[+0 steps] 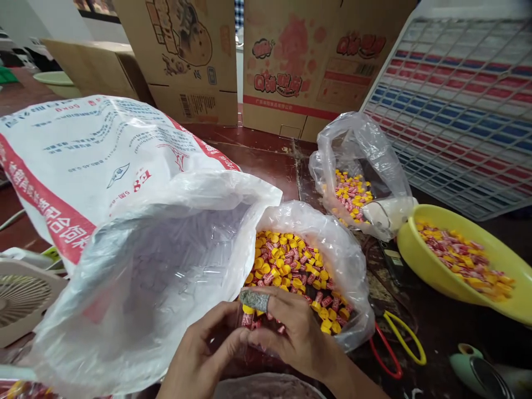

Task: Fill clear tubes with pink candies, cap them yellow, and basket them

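My left hand (pixel 208 346) and my right hand (pixel 291 327) meet at the lower middle, fingertips pinched around a small yellow-capped tube (pixel 247 318) with red-and-white contents or wrapping. Grey tape (pixel 254 300) wraps one finger of my right hand and lies over the cap. Just beyond my hands, a clear plastic bag (pixel 353 277) lies open, full of small red-and-white pieces with yellow caps (pixel 286 266). To the left, the mouth of a white woven sack (pixel 137 221) gapes, with clear plastic tubes (pixel 199 255) inside. My fingers partly hide the held tube.
Another clear bag (pixel 374 149) of capped pieces stands farther back, beside a tilted yellow basin (pixel 409 244) holding more. Cardboard boxes (pixel 307 66) and a white wire rack (pixel 457 111) line the back. Red and yellow loops (pixel 405 338) lie right; a fan (pixel 25 299) sits left.
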Demonstrator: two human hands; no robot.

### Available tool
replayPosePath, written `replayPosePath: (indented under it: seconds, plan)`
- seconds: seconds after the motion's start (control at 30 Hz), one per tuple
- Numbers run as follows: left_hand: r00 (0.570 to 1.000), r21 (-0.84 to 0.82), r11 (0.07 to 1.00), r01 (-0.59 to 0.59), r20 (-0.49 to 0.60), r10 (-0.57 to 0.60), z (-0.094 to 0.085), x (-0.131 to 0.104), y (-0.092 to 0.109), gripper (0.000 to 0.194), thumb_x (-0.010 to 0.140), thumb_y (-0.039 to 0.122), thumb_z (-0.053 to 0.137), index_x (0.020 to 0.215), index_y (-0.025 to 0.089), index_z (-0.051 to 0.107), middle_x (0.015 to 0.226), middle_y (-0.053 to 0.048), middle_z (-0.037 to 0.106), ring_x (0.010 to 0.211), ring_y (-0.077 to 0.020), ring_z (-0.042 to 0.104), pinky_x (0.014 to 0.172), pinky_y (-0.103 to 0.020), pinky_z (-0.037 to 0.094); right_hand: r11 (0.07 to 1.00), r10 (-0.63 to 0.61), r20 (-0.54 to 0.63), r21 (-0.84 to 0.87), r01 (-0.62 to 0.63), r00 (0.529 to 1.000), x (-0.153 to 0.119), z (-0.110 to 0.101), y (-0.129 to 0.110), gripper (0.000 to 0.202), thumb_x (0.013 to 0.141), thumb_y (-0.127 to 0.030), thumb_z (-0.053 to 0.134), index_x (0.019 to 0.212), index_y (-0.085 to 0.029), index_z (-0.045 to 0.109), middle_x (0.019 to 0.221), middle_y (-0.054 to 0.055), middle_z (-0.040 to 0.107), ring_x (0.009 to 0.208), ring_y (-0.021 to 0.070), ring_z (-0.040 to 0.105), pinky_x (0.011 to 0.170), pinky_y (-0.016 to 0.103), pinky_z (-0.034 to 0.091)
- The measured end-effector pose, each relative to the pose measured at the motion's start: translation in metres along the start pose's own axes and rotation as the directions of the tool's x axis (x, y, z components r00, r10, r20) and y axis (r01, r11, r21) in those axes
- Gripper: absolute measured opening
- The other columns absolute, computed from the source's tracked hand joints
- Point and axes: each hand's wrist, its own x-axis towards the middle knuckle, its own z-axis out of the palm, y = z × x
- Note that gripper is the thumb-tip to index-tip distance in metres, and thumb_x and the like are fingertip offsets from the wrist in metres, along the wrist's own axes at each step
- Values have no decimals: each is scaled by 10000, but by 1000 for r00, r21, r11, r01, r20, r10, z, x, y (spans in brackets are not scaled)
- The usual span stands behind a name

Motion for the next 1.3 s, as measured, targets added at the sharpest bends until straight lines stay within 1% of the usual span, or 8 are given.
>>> replayPosePath:
  seconds: [0.13, 0.4, 0.5, 0.6, 0.7, 0.9, 1.1, 1.3]
  plan:
    - [985, -385, 908, 163, 19, -169, 9, 3, -9, 358, 770, 516, 821, 879, 190, 719, 799, -23, 711, 761, -188, 665, 711, -268, 540, 973, -112, 70, -194, 124, 991, -7, 8, 5, 809, 784, -482, 850, 1444, -175, 499, 1364, 182, 664, 1310, 336, 607, 1122, 477, 498]
    - [976, -460, 864, 203, 164, -143, 23, 13, -16, 391, 736, 480, 836, 922, 185, 660, 797, -6, 658, 707, -155, 631, 695, -273, 521, 944, -119, 20, -308, 120, 993, -13, 22, 6, 745, 749, -487, 856, 1343, -219, 496, 1137, 128, 716, 1151, 340, 676, 1084, 529, 507]
    - [996, 2, 997, 81, 44, -81, 4, 22, -12, 224, 824, 424, 641, 869, 214, 579, 770, 8, 611, 716, -171, 617, 681, -277, 515, 939, -40, 135, -335, 84, 990, -16, 1, 16, 1002, 716, -588, 870, 1507, -203, 391, 1388, 170, 618, 1371, 365, 537, 1136, 521, 468]
    - [990, 691, 721, 49, -130, 57, -35, 41, -12, 182, 868, 317, 427, 878, 217, 579, 826, -36, 629, 781, -217, 640, 722, -314, 496, 877, 102, -80, -464, -128, 992, -29, -33, 36, 750, 870, -511, 769, 1460, -174, 451, 1347, 180, 625, 1318, 348, 576, 1042, 488, 534]
    - [982, 820, 559, 125, -183, 49, -67, 66, -22, 390, 854, 252, 393, 1134, 192, 658, 1049, -136, 657, 834, -311, 665, 717, -404, 464, 741, 217, -234, -592, -316, 948, -48, -61, 52, 107, 1011, -286, 590, 1012, -188, 633, 937, 94, 703, 914, 274, 706, 800, 399, 586]
    - [999, 910, 413, 44, -41, -15, -73, 82, -49, 421, 887, 213, 373, 1039, 195, 765, 1024, -166, 633, 788, -329, 682, 636, -397, 451, 733, 222, 21, -663, -153, 975, -63, -40, 64, 151, 987, -105, 548, 986, -208, 658, 1014, 69, 732, 943, 218, 710, 844, 343, 588]
    - [987, 789, 612, 52, -132, 86, -89, 55, -39, 424, 893, 472, 510, 1160, 246, 750, 1157, -104, 683, 945, -268, 710, 810, -351, 537, 750, 158, 68, -657, -75, 985, -54, -8, 80, 180, 964, -57, 536, 986, -201, 643, 1063, 94, 731, 966, 222, 724, 816, 330, 615]
    - [972, 368, 929, -36, -204, 119, -63, 15, -25, 331, 760, 532, 749, 939, 256, 785, 1003, -40, 796, 948, -265, 722, 847, -320, 566, 928, 297, -276, -140, -344, 914, -38, -11, 54, 71, 953, -273, 656, 938, -217, 615, 940, 76, 756, 845, 228, 749, 774, 350, 624]
